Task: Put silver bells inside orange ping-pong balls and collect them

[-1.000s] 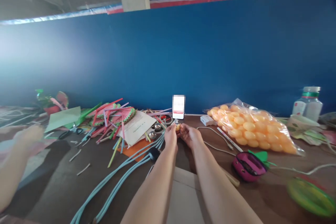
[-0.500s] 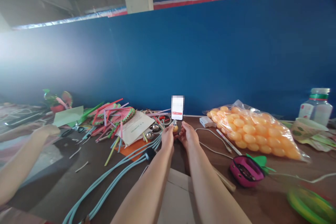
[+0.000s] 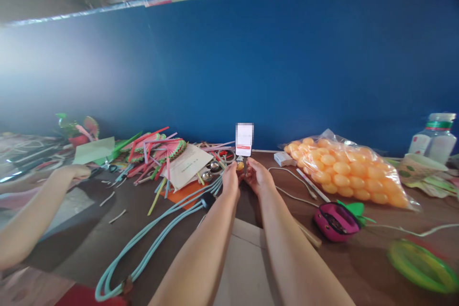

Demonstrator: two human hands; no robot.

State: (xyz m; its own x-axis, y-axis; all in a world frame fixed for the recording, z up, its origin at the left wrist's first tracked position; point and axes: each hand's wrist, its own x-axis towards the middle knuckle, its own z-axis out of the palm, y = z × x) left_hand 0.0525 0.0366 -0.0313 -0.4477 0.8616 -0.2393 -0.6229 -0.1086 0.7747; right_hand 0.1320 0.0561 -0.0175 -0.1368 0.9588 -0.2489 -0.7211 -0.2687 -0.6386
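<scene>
My left hand [image 3: 230,180] and my right hand [image 3: 257,177] meet over the brown table [image 3: 86,229], fingers pinched together on a small orange ball [image 3: 240,166] with a bit of metal above it. Both arms stretch out from the bottom of the view. Just beyond the hands stands a small white card [image 3: 244,139] against the blue wall. Two silver balls [image 3: 211,171] lie a little to the left of my left hand.
A clear bag of orange balls [image 3: 344,174] lies at the right, a pink pouch [image 3: 335,221] in front of it. Coloured straws and paper fans [image 3: 154,153] pile at the left, light-blue cords [image 3: 158,241] trail forward. Another person's arm [image 3: 36,205] reaches in from the left. A bottle [image 3: 435,137] stands far right.
The view has tilted down slightly. My hands stay pinched on the small orange ball. The other person's hand has moved rightward and closed into a fist near the scissors.
</scene>
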